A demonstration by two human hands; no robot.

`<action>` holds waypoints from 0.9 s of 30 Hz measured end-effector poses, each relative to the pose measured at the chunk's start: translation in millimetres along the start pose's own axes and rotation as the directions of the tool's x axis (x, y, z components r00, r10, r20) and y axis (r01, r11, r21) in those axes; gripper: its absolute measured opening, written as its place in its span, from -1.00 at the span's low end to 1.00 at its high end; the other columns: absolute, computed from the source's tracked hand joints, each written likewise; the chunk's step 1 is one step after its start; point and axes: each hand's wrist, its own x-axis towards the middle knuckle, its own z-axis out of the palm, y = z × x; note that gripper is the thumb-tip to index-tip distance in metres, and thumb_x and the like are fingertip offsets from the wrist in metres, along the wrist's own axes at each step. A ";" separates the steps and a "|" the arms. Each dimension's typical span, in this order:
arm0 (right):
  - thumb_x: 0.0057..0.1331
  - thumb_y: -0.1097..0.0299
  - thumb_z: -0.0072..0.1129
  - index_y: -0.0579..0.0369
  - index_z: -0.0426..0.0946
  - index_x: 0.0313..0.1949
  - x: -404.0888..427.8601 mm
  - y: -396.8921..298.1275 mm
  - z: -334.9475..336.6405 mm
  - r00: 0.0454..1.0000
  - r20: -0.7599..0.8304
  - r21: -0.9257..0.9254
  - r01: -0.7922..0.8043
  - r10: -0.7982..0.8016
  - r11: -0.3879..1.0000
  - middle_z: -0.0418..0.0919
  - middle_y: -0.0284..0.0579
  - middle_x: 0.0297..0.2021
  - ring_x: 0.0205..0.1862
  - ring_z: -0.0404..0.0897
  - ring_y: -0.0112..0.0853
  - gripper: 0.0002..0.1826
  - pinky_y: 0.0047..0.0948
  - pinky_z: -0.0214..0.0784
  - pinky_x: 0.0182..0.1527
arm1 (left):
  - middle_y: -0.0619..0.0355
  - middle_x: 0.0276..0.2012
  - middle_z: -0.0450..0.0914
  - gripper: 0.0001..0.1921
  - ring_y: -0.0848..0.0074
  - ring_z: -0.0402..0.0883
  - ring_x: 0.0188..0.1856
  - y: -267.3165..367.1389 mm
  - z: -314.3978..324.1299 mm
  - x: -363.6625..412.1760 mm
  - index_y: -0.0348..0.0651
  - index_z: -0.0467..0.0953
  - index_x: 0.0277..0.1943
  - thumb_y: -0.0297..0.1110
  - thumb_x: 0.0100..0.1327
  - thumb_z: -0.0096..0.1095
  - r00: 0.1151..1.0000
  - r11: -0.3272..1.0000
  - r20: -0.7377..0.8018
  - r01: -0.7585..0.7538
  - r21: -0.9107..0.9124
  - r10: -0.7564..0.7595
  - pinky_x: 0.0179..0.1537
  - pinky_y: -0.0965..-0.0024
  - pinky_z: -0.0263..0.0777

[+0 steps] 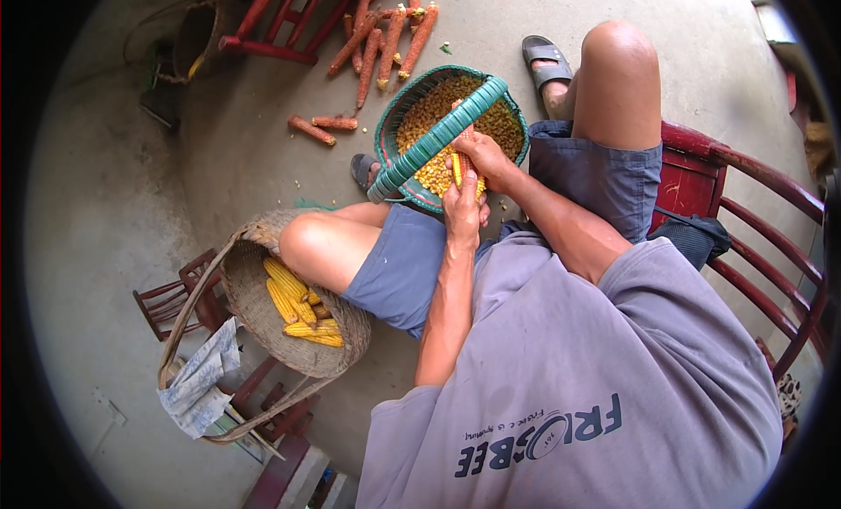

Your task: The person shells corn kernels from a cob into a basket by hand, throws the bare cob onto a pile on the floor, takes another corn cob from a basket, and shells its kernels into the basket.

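Note:
Both my hands are closed around one partly shelled ear of corn (464, 163), over a green woven basket (384, 132). My left hand (462, 210) grips its near end, thumb laid along the cob. My right hand (487, 159) wraps the cob farther up. A strip of yellow kernels remains on the ear; the rest of what shows is bare reddish cob. Its far end passes behind or under the basket's thick green handle (439, 139), which partly hides it. Loose corn kernels (430, 105) fill the basket's bottom. The basket stands on the floor between my legs.
At my left knee, a wicker basket (246, 299) holds several yellow ears (289, 289). Bare cobs (392, 46) are piled beyond the green basket, near a red wooden chair (269, 46). Another basket (197, 39) lies farther left. A red chair (690, 174) is under me.

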 end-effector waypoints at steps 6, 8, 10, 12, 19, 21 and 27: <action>0.37 0.22 0.03 0.15 0.41 -0.24 5.1 4.6 -1.4 0.997 -0.062 -0.141 0.029 -0.038 0.990 0.58 -0.15 -0.50 -0.50 0.57 -0.44 -0.77 -0.40 0.39 -0.46 | 0.24 -0.62 0.34 -0.62 0.60 0.25 -0.76 -6.0 -0.5 5.7 -0.13 0.41 -0.21 0.06 0.45 -0.01 0.996 0.997 -0.056 0.062 -0.055 -0.065 -0.77 0.53 0.11; 0.37 0.21 0.03 0.15 0.42 -0.29 6.3 4.1 -4.4 0.996 -0.083 -0.187 0.021 -0.037 0.982 0.57 -0.15 -0.51 -0.52 0.55 -0.45 -0.76 -0.39 0.37 -0.48 | 0.24 -0.62 0.33 -0.61 0.60 0.25 -0.76 -7.2 1.5 6.4 -0.13 0.41 -0.20 0.07 0.45 -0.01 0.994 0.995 -0.061 0.084 -0.061 -0.088 -0.77 0.52 0.11; 0.37 0.18 0.02 0.18 0.44 -0.37 1.9 3.1 1.0 0.994 -0.103 -0.251 -0.003 -0.023 0.968 0.56 -0.15 -0.54 -0.53 0.51 -0.45 -0.70 -0.35 0.33 -0.48 | 0.26 -0.61 0.32 -0.59 0.61 0.25 -0.76 -12.9 -1.0 3.2 -0.15 0.41 -0.16 0.08 0.45 -0.02 0.994 0.999 -0.107 -0.017 0.028 0.020 -0.77 0.52 0.12; 0.37 0.18 0.02 0.20 0.45 -0.38 6.2 9.6 1.6 0.993 -0.105 -0.267 0.024 -0.054 0.963 0.55 -0.14 -0.54 -0.53 0.50 -0.45 -0.68 -0.33 0.32 -0.47 | 0.27 -0.61 0.33 -0.59 0.61 0.25 -0.75 -13.4 -3.6 3.2 -0.17 0.40 -0.15 0.08 0.45 -0.02 0.991 0.993 -0.120 -0.039 0.108 0.052 -0.77 0.52 0.12; 0.31 0.14 0.10 0.33 0.47 -0.35 24.0 24.2 -18.0 0.978 -0.118 -0.416 0.109 -0.173 0.903 0.54 -0.07 -0.51 -0.46 0.52 -0.36 -0.61 -0.27 0.37 -0.33 | 0.29 -0.71 0.22 -0.50 0.63 0.14 -0.79 -9.2 0.6 18.6 -0.17 0.39 -0.21 0.18 0.46 -0.17 0.970 0.966 -0.242 0.049 0.255 0.015 -0.80 0.50 -0.01; 0.29 0.13 0.11 0.34 0.46 -0.30 25.4 26.0 -16.9 0.947 -0.159 -0.484 0.171 -0.279 0.858 0.54 -0.05 -0.45 -0.39 0.54 -0.37 -0.60 -0.29 0.38 -0.29 | 0.22 -0.74 0.32 -0.39 0.54 0.27 -0.80 -4.4 2.7 15.8 -0.29 0.48 -0.27 0.22 0.43 -0.16 0.963 0.975 -0.265 0.104 0.195 -0.049 -0.79 0.43 0.08; 0.27 0.25 0.13 0.13 0.45 -0.24 -2.5 0.9 12.5 0.997 -0.047 -0.155 0.058 -0.066 0.986 0.48 -0.26 -0.44 -0.43 0.47 -0.50 -0.78 -0.41 0.36 -0.33 | 0.30 -0.72 0.18 -0.44 0.61 0.14 -0.80 7.3 -3.1 9.9 -0.11 0.33 -0.32 0.27 0.43 -0.28 0.960 0.992 -0.252 0.130 0.003 -0.125 -0.82 0.50 0.01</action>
